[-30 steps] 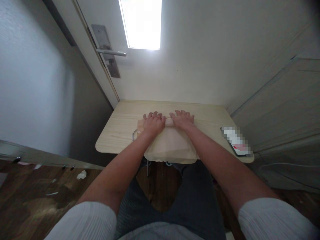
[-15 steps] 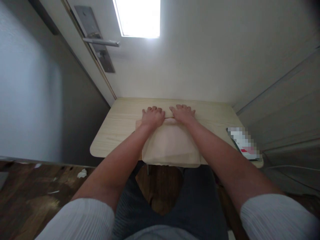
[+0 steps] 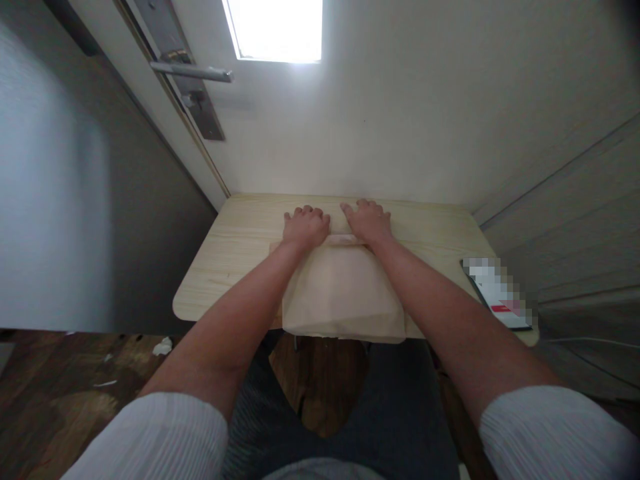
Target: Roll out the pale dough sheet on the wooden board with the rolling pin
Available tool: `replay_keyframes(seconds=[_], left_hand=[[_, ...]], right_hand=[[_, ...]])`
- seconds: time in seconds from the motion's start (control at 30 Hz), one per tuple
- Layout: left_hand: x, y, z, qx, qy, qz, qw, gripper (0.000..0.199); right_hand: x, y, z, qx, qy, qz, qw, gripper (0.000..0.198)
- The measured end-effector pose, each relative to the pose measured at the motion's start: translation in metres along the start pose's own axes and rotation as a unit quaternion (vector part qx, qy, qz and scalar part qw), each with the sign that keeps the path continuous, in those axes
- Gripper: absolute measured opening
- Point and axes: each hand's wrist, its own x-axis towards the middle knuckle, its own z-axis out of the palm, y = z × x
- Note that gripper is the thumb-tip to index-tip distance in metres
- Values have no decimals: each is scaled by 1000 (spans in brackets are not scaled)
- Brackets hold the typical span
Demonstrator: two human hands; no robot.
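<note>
A flat, pale peach folded piece (image 3: 345, 290), cloth or paper I cannot tell, lies on the light wood tabletop (image 3: 210, 267). Its near edge hangs slightly over the table's front. A narrow folded strip crosses its far end, between my wrists. My left hand (image 3: 307, 225) lies palm down at the far left corner, fingers slightly bent and apart, the heel on the piece. Palm down at the far right corner, my right hand (image 3: 368, 220) has its fingers spread on the wood. Neither hand grasps anything; what lies under the palms is hidden.
A phone-like flat device (image 3: 497, 293), partly pixelated, lies at the table's right end. Behind the table stands a white door with a metal lever handle (image 3: 193, 70) and a bright window (image 3: 277, 30). White scraps (image 3: 163, 346) lie on the wooden floor at left.
My right hand has shifted slightly away from me, and more of the strip at the piece's far end shows. My left hand stays nearly in place. The view has tilted a little.
</note>
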Motion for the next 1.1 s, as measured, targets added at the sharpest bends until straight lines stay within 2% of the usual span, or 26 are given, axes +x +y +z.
replay_keyframes(seconds=[0.1,0.53,0.67,0.87,1.1], left_hand=[[7,-2,4,-1,41,-7,999,48],[11,-5,7,6,63,-1,998,47],[8,-4,8,5,71,-5,997,47],[-1,-2,12,0,128,3,992,46],[-22,5,12,-19,130,-3,991,49]], right_hand=[[5,-1,2,6,7,2,1000,74],[8,-3,1,10,17,4,1000,73],[4,-2,1,11,12,9,1000,73],[-5,1,0,12,15,9,1000,73],[-25,2,-6,4,5,20,1000,72]])
